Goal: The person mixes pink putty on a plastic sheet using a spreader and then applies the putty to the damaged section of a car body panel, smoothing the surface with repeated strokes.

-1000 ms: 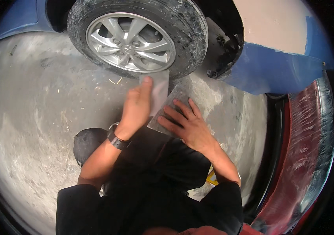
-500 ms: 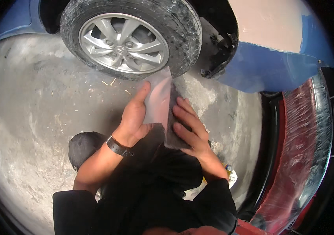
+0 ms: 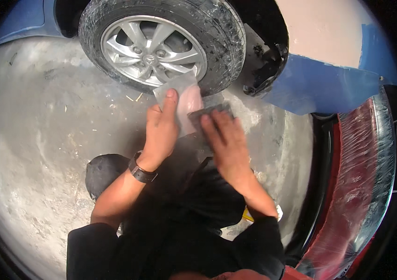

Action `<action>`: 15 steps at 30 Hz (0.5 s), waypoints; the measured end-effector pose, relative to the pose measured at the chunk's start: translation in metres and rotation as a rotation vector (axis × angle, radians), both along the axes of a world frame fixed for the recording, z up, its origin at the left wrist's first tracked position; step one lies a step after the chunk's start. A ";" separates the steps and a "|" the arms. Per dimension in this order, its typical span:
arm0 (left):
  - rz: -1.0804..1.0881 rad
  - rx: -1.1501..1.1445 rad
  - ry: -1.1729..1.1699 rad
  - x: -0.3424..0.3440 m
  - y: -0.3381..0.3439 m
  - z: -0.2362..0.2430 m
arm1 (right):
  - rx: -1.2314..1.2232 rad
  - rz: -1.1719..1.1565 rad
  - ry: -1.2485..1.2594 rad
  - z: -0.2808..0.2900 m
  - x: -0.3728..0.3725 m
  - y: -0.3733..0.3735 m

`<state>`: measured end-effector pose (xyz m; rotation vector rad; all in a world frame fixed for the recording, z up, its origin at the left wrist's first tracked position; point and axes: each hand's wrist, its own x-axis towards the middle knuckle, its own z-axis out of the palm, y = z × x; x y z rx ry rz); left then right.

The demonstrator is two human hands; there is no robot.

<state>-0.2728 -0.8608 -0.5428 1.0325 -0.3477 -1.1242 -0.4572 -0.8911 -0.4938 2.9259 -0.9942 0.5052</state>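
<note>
My left hand (image 3: 160, 126) grips a translucent flat plastic piece (image 3: 182, 84) with pink paste on it, thumb on the face. To its right, my right hand (image 3: 228, 154), blurred by motion, grips a dark flat plate (image 3: 199, 113), fingers across its top, held against or overlapping the lower right of the translucent piece; exact contact is unclear. Both are just below a car's tyre (image 3: 224, 51) and silver wheel (image 3: 149, 59).
A blue body panel (image 3: 319, 84) with a beige patch (image 3: 324, 28) is at upper right. A red part under wrinkled plastic (image 3: 352, 177) curves along the right. The concrete floor (image 3: 49, 130) lies beneath my bent dark-clad knees. A yellow item (image 3: 248, 215) shows beside my right forearm.
The two flat pieces were closer to upright side by side half a second ago. My right hand has since turned, its plate now lying lower right of the pink paste, overlapping the translucent piece.
</note>
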 end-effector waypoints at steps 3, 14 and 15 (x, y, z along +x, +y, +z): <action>0.084 0.012 -0.056 -0.001 0.000 0.010 | -0.054 0.060 0.279 0.028 0.006 0.007; -0.064 -0.103 -0.154 -0.003 -0.001 -0.007 | -0.302 -0.049 0.154 0.031 0.009 -0.012; -0.105 -0.052 -0.194 0.000 0.002 -0.002 | -0.306 -0.054 0.148 0.029 0.006 -0.012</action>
